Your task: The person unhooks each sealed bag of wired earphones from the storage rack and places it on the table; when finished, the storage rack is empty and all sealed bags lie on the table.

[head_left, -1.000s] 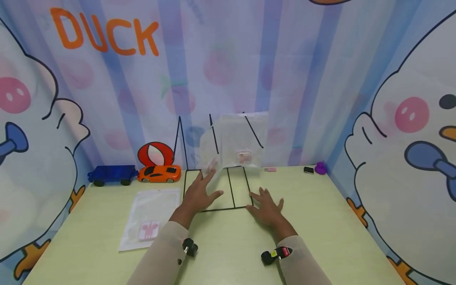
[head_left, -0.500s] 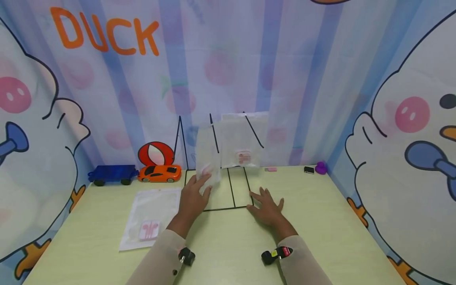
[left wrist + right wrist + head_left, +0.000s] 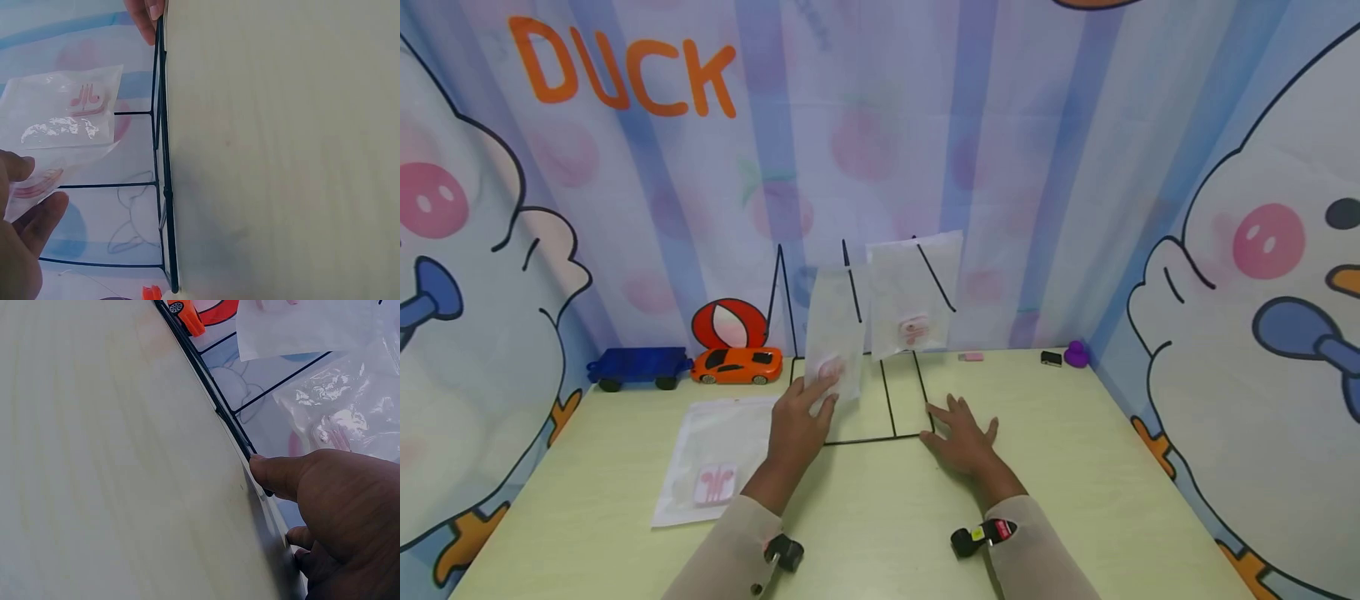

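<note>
Your left hand (image 3: 799,423) pinches the left hanging pouch (image 3: 832,321) low, long axis pretty upright; right hand (image 3: 962,437), fingers spread, touches the rack (image 3: 887,397).

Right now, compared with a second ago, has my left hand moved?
Yes. In the head view, your left hand has shifted left, nearer the stationary orange toy car, and slightly back toward you.

My head camera looks ahead and down at the table (image 3: 880,517). My wrist cameras (image 3: 785,552) look from close by; both see the rack (image 3: 171,237).
</note>
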Tool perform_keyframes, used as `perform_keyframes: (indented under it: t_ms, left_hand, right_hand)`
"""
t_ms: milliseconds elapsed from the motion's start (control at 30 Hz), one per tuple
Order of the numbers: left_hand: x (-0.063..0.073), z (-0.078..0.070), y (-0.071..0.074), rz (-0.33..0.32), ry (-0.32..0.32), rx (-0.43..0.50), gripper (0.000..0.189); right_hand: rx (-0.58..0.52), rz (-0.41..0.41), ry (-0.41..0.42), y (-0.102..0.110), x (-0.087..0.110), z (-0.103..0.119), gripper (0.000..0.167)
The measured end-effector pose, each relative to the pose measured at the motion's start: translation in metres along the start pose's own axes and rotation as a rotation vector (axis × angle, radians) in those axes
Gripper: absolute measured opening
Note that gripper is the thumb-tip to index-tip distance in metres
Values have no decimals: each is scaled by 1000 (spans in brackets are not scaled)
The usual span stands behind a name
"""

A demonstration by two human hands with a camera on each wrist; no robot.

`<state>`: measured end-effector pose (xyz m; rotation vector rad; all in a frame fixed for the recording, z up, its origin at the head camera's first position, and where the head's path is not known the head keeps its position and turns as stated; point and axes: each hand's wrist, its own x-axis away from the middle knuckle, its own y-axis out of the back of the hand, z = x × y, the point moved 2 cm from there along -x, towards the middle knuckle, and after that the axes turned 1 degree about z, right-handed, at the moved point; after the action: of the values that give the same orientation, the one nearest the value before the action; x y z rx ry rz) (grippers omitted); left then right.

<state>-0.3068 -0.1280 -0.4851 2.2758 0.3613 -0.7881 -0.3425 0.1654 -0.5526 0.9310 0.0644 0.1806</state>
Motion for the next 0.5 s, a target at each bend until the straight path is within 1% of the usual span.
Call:
perform_keyframes:
  t_ms: [267, 333, 500]
  left_hand:
    - [7, -1, 5, -41, -68, 10, 38]
    - [9, -2, 7, -44, -68, 11, 38]
    - [15, -7, 14, -22, -53, 15, 38]
  right_hand:
    - [-13, 1, 2, 1, 0, 1, 59]
    - [-11, 4, 1, 1, 1, 1, 59]
    - [-11, 0, 1, 1, 2, 2, 59]
